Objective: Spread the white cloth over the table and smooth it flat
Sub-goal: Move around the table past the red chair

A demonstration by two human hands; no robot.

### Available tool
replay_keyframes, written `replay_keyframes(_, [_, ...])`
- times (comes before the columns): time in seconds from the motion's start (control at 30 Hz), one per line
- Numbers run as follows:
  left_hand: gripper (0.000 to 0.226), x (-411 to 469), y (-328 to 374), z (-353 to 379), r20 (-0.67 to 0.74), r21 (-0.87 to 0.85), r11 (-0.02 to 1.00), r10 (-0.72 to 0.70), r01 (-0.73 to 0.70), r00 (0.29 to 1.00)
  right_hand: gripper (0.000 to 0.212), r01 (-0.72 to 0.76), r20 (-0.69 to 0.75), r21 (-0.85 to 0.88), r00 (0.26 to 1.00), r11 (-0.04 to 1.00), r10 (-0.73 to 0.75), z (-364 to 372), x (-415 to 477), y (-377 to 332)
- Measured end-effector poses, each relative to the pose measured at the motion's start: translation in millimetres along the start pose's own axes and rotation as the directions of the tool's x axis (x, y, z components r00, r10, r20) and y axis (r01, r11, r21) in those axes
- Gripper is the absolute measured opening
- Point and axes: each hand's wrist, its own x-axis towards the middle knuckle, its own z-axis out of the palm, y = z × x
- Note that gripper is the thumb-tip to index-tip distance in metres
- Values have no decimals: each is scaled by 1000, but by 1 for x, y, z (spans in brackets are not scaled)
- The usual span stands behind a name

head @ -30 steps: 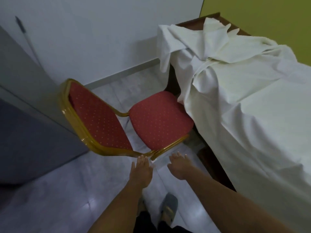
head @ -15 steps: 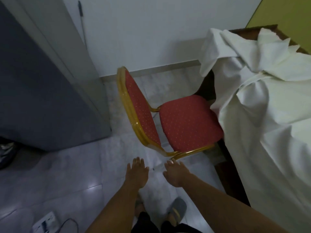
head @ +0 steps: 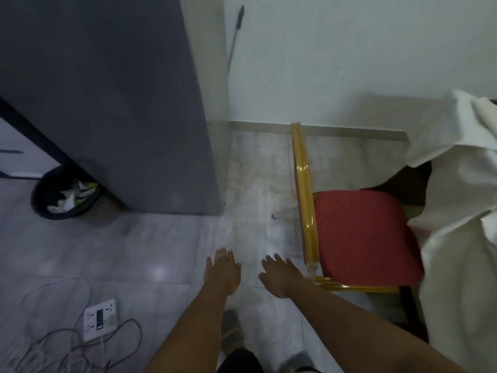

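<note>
The white cloth (head: 457, 238) hangs rumpled over the dark table (head: 419, 179) at the right edge of the view, draping down its side. My left hand (head: 222, 273) and my right hand (head: 282, 277) are stretched out low over the floor, palms down, fingers apart, holding nothing. Both are well left of the cloth. My right hand is just left of the chair's near corner.
A red padded chair with a gold frame (head: 357, 232) stands between me and the table. A tall grey cabinet (head: 113, 103) rises at the left, with a black bin (head: 67, 197) beside it. A power strip with loose cables (head: 99, 319) lies on the tiled floor.
My view has swung left, so the cloth and table slid to the right edge and the cabinet, bin and cables came into sight. My hands stay open and empty.
</note>
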Motion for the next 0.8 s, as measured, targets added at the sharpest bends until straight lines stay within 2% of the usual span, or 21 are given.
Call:
replay_keyframes(0.27, [56, 41, -41, -59, -26, -17, 999, 46, -47, 999, 58, -73, -44, 32, 996, 997, 74, -49, 50, -32])
replay_keyframes(0.43, [56, 60, -57, -90, -20, -20, 999, 49, -50, 999, 57, -70, -55, 32, 996, 997, 72, -82, 78, -48])
replay_keyframes(0.8, [56, 128, -57, -176, -43, 50, 997, 64, -62, 997, 56, -79, -93, 82, 992, 993, 86, -173, 158, -41])
